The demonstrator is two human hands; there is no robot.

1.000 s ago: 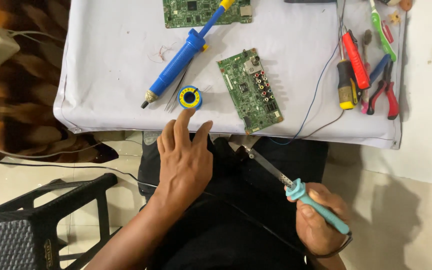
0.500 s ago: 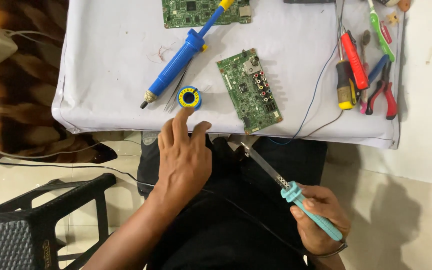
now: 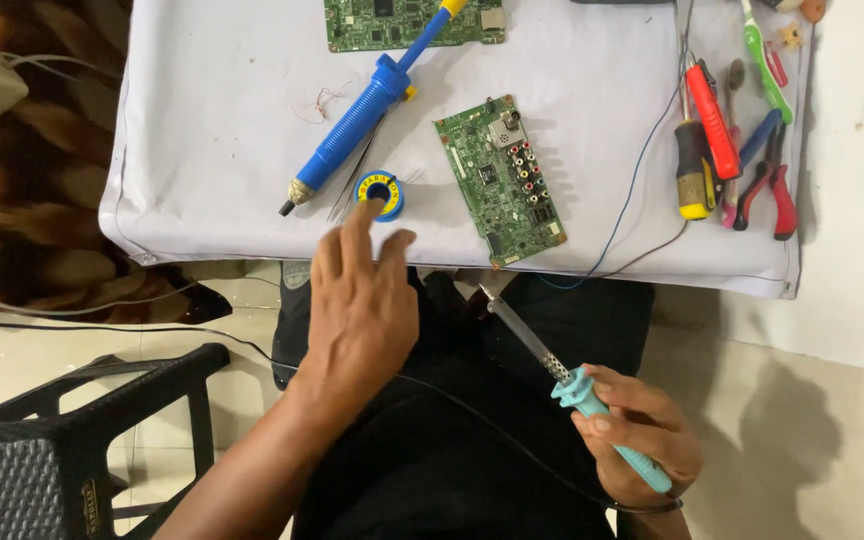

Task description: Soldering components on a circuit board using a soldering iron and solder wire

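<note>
My left hand [image 3: 360, 300] is stretched forward with fingers apart, and its fingertips sit just short of a small blue and yellow solder spool [image 3: 380, 192] near the table's front edge. It holds nothing. My right hand [image 3: 637, 435] is closed around the teal handle of a soldering iron [image 3: 567, 375], low over my lap, with the metal tip pointing up-left toward the table edge. A green circuit board [image 3: 502, 178] lies right of the spool. A blue desoldering pump [image 3: 362, 108] lies diagonally left of it.
The table is covered by a white cloth [image 3: 212, 110]. A second green board [image 3: 392, 22] lies at the far edge. Screwdrivers and red pliers [image 3: 737, 140] crowd the right side. A thin blue wire [image 3: 632, 190] runs across. A black plastic stool [image 3: 62, 440] stands at lower left.
My left hand has crept forward toward the solder spool. My right hand with the soldering iron has stayed low and shifted slightly.
</note>
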